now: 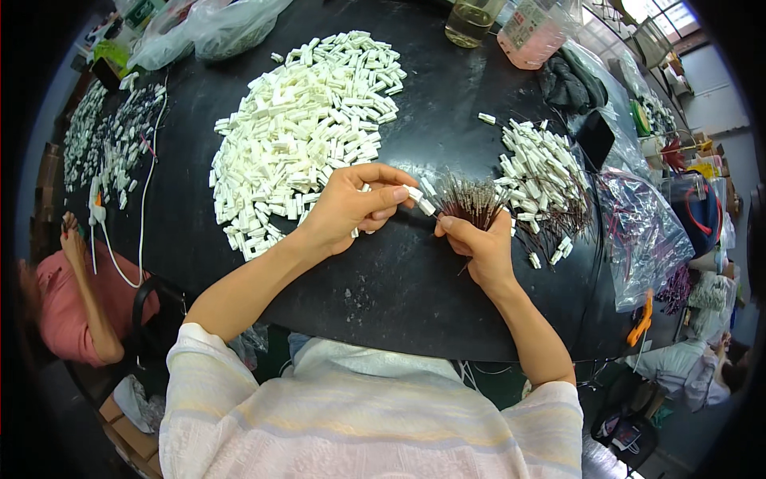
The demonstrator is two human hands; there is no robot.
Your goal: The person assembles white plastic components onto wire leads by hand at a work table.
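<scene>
Between the thumb and fingers of my left hand (355, 203) is a small white plastic connector housing (420, 200), pinched at one end. Its other end points toward my right hand (481, 243), which is closed round a bundle of thin dark wires (472, 201) with pale metal tips fanned upward. The housing's tip comes close to my right thumb; whether a wire enters it is too small to tell. More white housings may sit in the left fingers, partly hidden. A large heap of white housings (307, 136) lies beyond my left hand. Right of the bundle lies a pile of wired housings (542, 172).
Clear plastic bags (642, 215) lie at the right, near an orange-handled tool (641, 321). Bottles (471, 22) stand at the back. At the left are another housing pile (120, 152), a glue gun (97, 209) with a white cord, and a co-worker's arm (86, 291).
</scene>
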